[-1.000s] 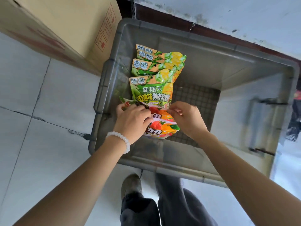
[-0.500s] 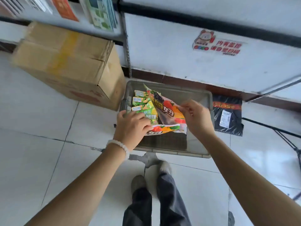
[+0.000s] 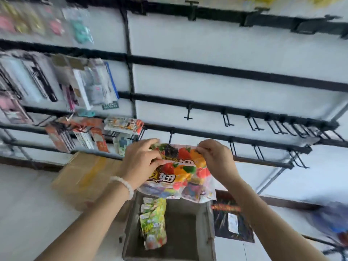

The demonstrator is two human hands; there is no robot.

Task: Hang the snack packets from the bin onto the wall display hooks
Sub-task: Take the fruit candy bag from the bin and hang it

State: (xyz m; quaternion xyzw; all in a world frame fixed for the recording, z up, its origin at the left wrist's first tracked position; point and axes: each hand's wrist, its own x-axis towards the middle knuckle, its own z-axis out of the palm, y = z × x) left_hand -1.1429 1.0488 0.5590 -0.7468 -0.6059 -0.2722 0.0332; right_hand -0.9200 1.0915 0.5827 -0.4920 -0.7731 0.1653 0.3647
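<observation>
Head view: two hands hold one fruit-printed snack packet (image 3: pixel 178 172) up in front of the wall display, just below a black hook (image 3: pixel 171 137). The left hand (image 3: pixel 142 162), with a white bead bracelet (image 3: pixel 123 186) on its wrist, grips the packet's left upper part, fingers (image 3: pixel 150 146) curled over its top edge. The right hand (image 3: pixel 216 159) pinches the top right corner between thumb and fingers. Whether the packet's top touches the hook cannot be told through the blur.

Below the packet stands one grey bin (image 3: pixel 130 232) on the floor, holding a row of green-yellow snack packets (image 3: pixel 153 223) overlapped along its left side; about four tops show, though the exact count is unclear.

The wall is white, crossed by black horizontal rails (image 3: pixel 226 71), six or so in sight. The two lower rails carry many bare black hooks (image 3: pixel 254 125) toward the right. On the left, hooks bear blurred packaged goods (image 3: pixel 84 85) in several rows.

One cardboard box (image 3: pixel 84 178) sits on the pale tiled floor (image 3: pixel 28 213) left of the bin. One dark flat bag (image 3: pixel 231 221) with a white label lies right of the bin against the wall base.
</observation>
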